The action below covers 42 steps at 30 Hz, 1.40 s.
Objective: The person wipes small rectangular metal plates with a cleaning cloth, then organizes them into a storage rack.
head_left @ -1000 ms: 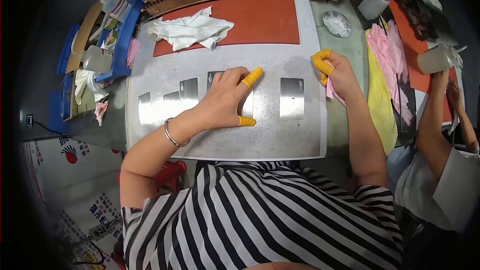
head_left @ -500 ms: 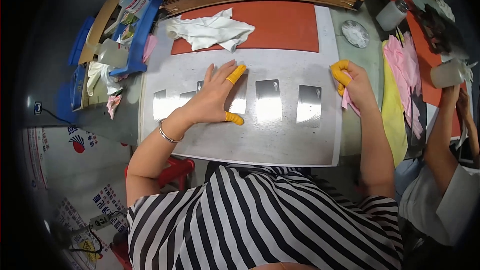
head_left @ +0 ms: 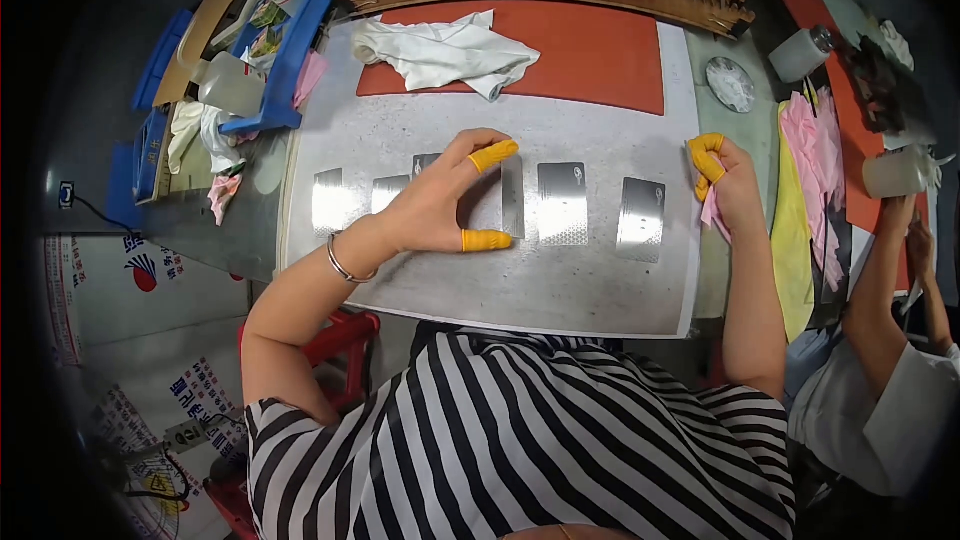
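Silver-grey, a tilted card [head_left: 514,198] is sitting between thumb and index finger of the left hand [head_left: 440,190], over the pale sheet [head_left: 560,290] and just left of two flat cards [head_left: 642,220]. That hand is spreading wide, its yellow finger cots [head_left: 487,240] gripping the card's ends, while the right hand [head_left: 737,188] is clenching a pink cloth [head_left: 712,208] beside the sheet's right edge. The left hand is partly covering other cards [head_left: 327,202], the right is hiding much of the cloth, and glare is whitening several faces.
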Available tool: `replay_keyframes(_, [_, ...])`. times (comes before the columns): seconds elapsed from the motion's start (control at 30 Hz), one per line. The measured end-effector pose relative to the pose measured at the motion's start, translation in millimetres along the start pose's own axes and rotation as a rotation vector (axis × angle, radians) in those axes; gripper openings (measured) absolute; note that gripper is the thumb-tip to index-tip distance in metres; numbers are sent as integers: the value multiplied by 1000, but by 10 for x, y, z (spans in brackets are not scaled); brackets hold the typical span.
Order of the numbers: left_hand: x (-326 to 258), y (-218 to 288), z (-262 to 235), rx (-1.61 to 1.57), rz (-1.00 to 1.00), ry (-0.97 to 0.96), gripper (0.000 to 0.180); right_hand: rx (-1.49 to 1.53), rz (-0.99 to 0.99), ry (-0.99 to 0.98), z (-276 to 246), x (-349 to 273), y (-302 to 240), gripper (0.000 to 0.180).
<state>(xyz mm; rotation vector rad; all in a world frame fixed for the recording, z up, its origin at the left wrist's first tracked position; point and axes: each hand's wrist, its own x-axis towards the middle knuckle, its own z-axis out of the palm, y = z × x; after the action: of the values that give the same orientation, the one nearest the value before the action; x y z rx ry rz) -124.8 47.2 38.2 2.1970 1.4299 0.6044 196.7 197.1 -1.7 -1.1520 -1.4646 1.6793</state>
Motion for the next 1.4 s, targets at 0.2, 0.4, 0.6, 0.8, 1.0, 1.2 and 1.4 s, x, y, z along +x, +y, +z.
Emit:
replay_keyframes(0.2, [-322, -249, -204, 291, -206, -95, 102, -7, -24, 41, 30, 29, 37, 10])
replay_keyframes(0.4, [-407, -277, -176, 263, -238, -87, 95, -29, -23, 88, -34, 29, 87, 10])
replay_keyframes(0.6, [-379, -150, -340, 469, -40, -60, 71, 16, -57, 114, -14, 60, 137, 11])
replay_keyframes(0.8, [-575, -247, -322, -56, -71, 61, 74, 14, -83, 147, 25, 50, 147, 13])
replay_keyframes(1.0, [-961, -388, -510, 177, -273, -89, 106, 10, -57, 178, 3, 44, 147, 14])
replay_keyframes(1.2, [-1130, -407, -368, 146, -325, -8, 98, -3, -65, 193, 12, 66, 154, 13])
replay_keyframes(1.4, [-1026, -282, -568, 392, -122, -65, 79, 11, -96, 166, -25, 54, 179, 12])
